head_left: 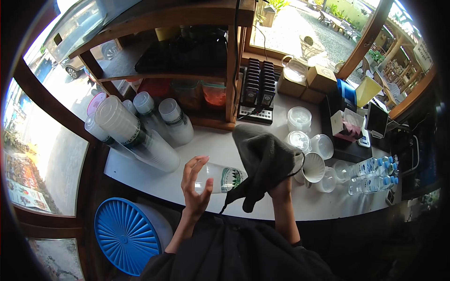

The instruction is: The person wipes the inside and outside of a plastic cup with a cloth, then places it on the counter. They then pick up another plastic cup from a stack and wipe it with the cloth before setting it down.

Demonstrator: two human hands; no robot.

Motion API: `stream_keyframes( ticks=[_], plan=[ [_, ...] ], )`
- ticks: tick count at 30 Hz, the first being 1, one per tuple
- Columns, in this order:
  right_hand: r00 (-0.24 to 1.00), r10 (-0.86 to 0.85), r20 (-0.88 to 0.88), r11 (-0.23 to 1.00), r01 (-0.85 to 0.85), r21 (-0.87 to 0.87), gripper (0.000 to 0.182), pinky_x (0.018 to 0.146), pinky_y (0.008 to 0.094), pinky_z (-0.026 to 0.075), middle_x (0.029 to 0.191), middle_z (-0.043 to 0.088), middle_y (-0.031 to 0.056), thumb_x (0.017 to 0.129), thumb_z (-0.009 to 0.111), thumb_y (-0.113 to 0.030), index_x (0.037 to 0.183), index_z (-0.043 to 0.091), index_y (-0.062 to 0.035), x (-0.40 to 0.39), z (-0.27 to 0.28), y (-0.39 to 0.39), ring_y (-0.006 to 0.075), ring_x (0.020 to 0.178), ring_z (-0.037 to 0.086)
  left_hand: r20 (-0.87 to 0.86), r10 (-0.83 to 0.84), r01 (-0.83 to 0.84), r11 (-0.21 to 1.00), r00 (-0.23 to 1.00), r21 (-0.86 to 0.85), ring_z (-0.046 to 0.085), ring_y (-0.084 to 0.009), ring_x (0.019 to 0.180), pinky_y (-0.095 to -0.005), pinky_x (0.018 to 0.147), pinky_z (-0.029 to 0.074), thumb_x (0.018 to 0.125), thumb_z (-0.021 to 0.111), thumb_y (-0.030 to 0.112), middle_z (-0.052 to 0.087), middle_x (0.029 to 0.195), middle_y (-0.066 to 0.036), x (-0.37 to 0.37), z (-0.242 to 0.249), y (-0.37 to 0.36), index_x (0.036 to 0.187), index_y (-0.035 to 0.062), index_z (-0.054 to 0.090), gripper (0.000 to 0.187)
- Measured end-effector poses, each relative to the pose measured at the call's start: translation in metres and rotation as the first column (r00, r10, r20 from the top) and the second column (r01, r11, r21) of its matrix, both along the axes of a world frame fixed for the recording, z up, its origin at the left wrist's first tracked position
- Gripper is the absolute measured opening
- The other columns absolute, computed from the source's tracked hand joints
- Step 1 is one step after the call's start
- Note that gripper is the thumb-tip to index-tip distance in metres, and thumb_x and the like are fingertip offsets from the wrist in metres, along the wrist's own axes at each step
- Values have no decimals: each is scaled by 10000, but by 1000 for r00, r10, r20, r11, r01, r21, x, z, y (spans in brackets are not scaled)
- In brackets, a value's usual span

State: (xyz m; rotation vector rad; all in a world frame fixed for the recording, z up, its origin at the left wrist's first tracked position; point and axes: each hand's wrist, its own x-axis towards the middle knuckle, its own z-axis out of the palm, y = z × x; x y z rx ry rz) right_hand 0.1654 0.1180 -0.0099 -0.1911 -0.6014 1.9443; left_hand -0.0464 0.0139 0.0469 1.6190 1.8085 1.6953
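My left hand (pixel 197 187) is curled round one end of a clear plastic cup (pixel 213 175), which is tilted on its side above the counter and carries a green-and-white printed band. From my right hand (pixel 280 189) hangs a dark grey cloth (pixel 262 159), bunched up with its folds drooping towards the cup. The cloth covers most of the right fingers and overlaps the cup's far end, so I cannot see whether the two touch. Just right of the cloth stands a white cone-shaped dripper (pixel 313 167).
Tall stacks of plastic cups (pixel 136 131) lean at the left by a wooden shelf (pixel 164 77). To the right are clear round containers (pixel 299 118) and water bottles (pixel 370 175). A rack of black pagers (pixel 258 84) stands at the back. A blue-lidded bin (pixel 126 236) is below the counter (pixel 201 136).
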Motion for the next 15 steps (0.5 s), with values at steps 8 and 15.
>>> stream_keyframes(
  ticks=[8, 15],
  plan=[
    [948, -278, 155, 960, 267, 84, 601, 1021, 434, 417, 1337, 460, 147, 968, 406, -428, 1392, 330, -10, 27, 62, -25, 282, 1193, 500, 91, 167, -168, 986, 982, 3, 494, -300, 1167, -432, 971, 404, 913, 492, 297, 495, 1259, -188, -24, -13, -4, 1230, -18, 535, 449],
    [282, -873, 397, 245, -449, 859, 620, 943, 447, 429, 1179, 538, 200, 727, 705, -216, 1257, 468, 0, 8, -15, -55, 349, 1118, 520, 139, -67, 61, 997, 988, 45, 522, -339, 1150, -424, 961, 411, 867, 553, 268, 548, 1219, -191, 5, -3, 8, 1201, 9, 567, 423]
  ],
)
